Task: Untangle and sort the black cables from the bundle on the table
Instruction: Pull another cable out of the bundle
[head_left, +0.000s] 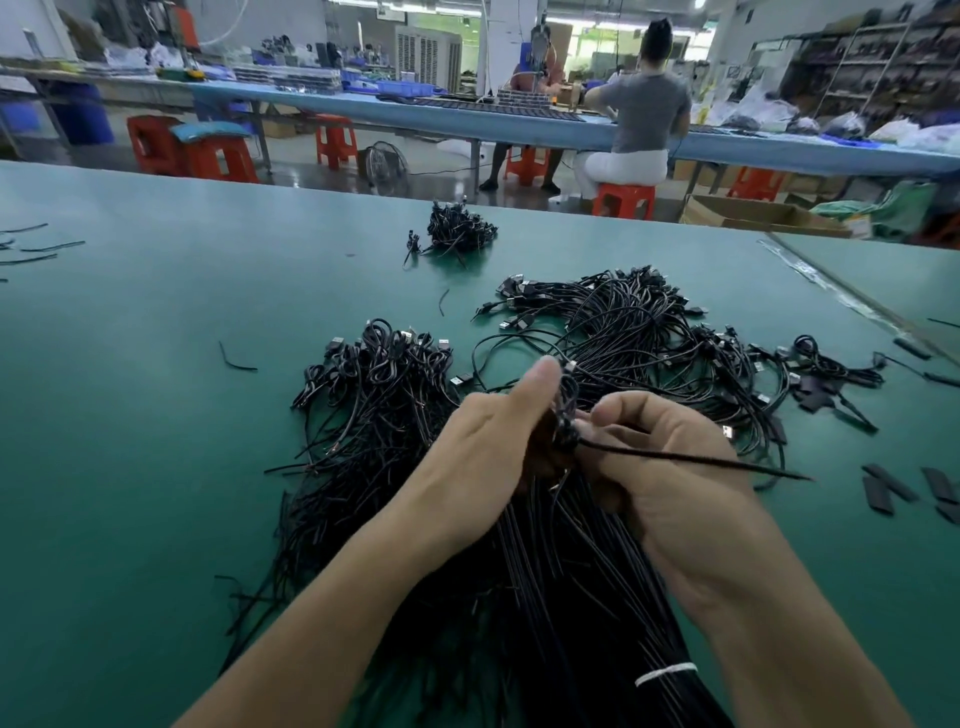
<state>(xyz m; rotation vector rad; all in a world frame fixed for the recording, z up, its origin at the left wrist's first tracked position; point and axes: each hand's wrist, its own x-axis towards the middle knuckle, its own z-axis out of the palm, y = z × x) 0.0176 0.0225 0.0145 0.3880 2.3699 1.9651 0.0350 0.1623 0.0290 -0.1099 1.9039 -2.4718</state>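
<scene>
A big bundle of black cables lies on the green table under my forearms, bound near its lower end by a white tie. My left hand grips a coiled black cable above the bundle, thumb up. My right hand pinches the same coil from the right, and a thin black tie end sticks out to the right. To the left lies a pile of coiled cables. A loose tangle with USB plugs spreads behind my hands.
A small heap of coiled cables sits farther back. Short black sleeve pieces and cable scraps lie at the right and left edges. Beyond the table, a seated person works at a long blue bench with red stools.
</scene>
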